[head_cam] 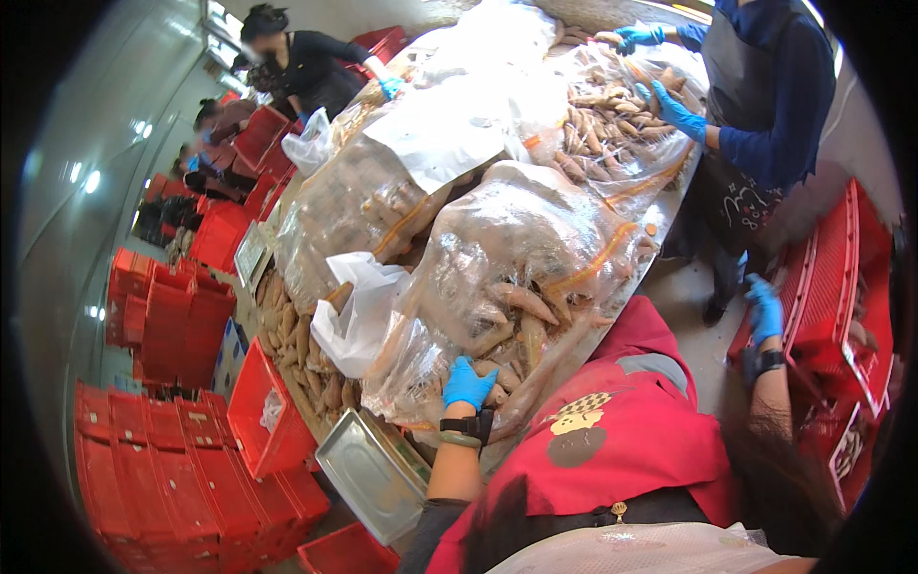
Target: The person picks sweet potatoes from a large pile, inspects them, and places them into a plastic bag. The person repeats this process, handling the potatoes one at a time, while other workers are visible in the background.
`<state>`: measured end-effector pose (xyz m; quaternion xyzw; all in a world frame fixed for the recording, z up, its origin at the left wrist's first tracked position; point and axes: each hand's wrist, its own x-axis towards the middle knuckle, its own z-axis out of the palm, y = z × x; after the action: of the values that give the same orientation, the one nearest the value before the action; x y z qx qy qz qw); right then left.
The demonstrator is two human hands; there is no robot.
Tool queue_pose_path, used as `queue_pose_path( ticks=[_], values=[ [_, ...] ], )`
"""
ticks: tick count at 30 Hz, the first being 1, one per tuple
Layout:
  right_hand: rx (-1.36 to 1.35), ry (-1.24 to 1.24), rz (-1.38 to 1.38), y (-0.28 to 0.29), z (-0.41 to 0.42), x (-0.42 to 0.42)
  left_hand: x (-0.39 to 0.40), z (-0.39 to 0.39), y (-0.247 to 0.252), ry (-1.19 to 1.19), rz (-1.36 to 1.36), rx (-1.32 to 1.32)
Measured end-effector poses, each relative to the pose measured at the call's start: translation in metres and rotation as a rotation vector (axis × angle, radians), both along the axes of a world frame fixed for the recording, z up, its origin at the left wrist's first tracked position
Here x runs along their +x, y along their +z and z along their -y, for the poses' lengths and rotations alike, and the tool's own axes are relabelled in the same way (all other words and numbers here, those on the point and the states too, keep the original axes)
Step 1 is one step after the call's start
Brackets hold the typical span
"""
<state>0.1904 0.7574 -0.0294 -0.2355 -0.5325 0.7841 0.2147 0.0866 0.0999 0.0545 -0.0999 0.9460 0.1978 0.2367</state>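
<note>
My left hand [467,384], in a blue glove, rests on sweet potatoes [505,377] at the near opening of a large clear plastic bag [495,229]. Its thumb is spread from the fingers; whether it grips a root is hidden. More sweet potatoes [527,301] lie in the bag's mouth just beyond it. Off to the right, my gloved right hand [764,310] hangs beside stacked red plastic crates [825,287], its fingers somewhat apart and nothing visible in them. A crumpled white plastic bag [358,308] lies left of the clear bag.
A metal platform scale [373,473] stands at the table's near left corner, beside a tilted red crate [269,416]. Stacked red crates [158,466] fill the left. Across the table's right side, a co-worker's gloved hands [674,115] handle sweet potatoes; another person [308,64] leans in at far left.
</note>
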Motion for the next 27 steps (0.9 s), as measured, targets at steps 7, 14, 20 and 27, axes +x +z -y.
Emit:
queue_pose_path(
  ticks=[7,14,20,27],
  values=[
    [-0.042,0.591,0.262,0.077,0.189,-0.042,0.013,0.006,-0.001,-0.232,0.238,-0.021],
    [0.022,0.805,0.304,0.097,0.220,-0.059,0.037,0.005,0.019,-0.165,0.143,-0.077],
    [0.001,0.934,0.197,0.089,0.245,-0.078,0.060,-0.021,0.021,-0.234,0.040,-0.339],
    [-0.003,0.996,0.151,0.088,0.240,-0.074,0.062,-0.030,0.011,-0.205,0.027,-0.423]
  ],
)
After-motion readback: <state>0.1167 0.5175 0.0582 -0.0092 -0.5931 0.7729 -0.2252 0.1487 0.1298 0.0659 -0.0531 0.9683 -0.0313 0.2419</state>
